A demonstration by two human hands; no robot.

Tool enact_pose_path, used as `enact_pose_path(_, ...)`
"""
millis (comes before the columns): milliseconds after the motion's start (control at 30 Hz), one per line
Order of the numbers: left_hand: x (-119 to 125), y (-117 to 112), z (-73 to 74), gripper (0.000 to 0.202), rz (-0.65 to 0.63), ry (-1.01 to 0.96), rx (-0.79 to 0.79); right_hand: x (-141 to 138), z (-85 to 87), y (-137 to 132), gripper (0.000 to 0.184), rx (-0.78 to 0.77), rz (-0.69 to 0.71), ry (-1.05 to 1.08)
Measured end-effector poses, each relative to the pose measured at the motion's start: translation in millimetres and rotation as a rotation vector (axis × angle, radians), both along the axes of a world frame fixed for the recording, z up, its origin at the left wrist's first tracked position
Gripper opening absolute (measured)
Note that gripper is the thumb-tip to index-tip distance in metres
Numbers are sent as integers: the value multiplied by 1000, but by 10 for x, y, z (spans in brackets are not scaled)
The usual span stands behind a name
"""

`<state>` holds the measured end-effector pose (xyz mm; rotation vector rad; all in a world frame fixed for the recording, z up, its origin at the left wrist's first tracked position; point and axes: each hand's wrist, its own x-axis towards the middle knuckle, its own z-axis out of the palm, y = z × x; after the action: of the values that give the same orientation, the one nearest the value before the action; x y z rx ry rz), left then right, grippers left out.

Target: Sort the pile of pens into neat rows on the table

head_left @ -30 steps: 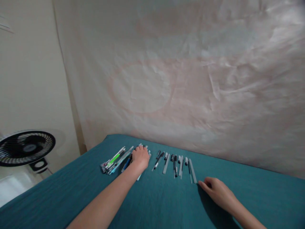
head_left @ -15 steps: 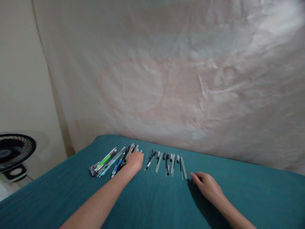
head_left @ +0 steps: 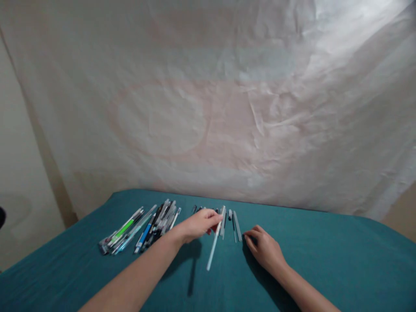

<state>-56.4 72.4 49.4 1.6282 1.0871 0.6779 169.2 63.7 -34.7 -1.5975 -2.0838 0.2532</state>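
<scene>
My left hand is closed on a slim whitish pen, pinched near its upper end between thumb and fingers. The pen is raised above the table and tilted, its lower end towards me; a shadow falls below. Behind that hand lies a row of separated pen parts, partly hidden. At the right end of the row are a small cap, a thin dark refill and a clear barrel. My right hand rests on the table just right of that barrel, holding nothing, fingers loosely bent and thumb apart.
A heap of pens, mostly black, clear and grey with a blue one, lies left of my left hand. Farther left is a bundle of pens with a bright green one. The teal-covered table ends at a hanging pale sheet.
My left hand has lifted a pen from the heap and carried it right, in front of the row. My right hand stays beside the row. The view has turned slightly right.
</scene>
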Motion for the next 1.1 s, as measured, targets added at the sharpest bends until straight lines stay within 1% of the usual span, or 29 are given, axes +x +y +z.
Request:
enact_pose_path(67,197,-34,-48,35,-9,-227,-176,-9,5,-13,26,-17,20,-6)
enact_pose_path(167,457,-76,-188,28,73,-476,-349,-25,26,-40,27,-24,56,-7)
enact_pose_path(300,713,-127,-419,17,198,-645,-532,-36,61,-63,26,-22,98,11)
enact_pose_path(367,793,-152,-523,13,238,-717,-574,-31,63,-45,25,-33,110,52)
enact_pose_path(433,838,-178,-605,10,261,-780,-579,-21,53,-6,28,-45,103,151)
enact_pose_path(500,856,-210,-659,10,266,-805,-589,-11,39,37,36,-46,76,328)
enact_pose_path(600,857,-260,-684,13,238,-804,-627,-11,39,64,47,-100,63,655)
enact_pose_path(700,858,-298,-671,16,188,-813,-638,-27,68,39,44,-214,124,859)
enact_pose_path(767,862,-312,-662,17,163,-820,-633,-35,85,17,40,-271,142,915)
enact_pose_path(833,863,-317,-662,19,134,-824,-640,-35,91,6,38,-318,131,947)
enact_pose_path(967,855,-309,-692,26,92,-837,-662,-21,72,10,37,-361,140,978)
enact_pose_path(1100,843,-292,-734,26,78,-831,-653,-15,57,12,36,-400,164,986)
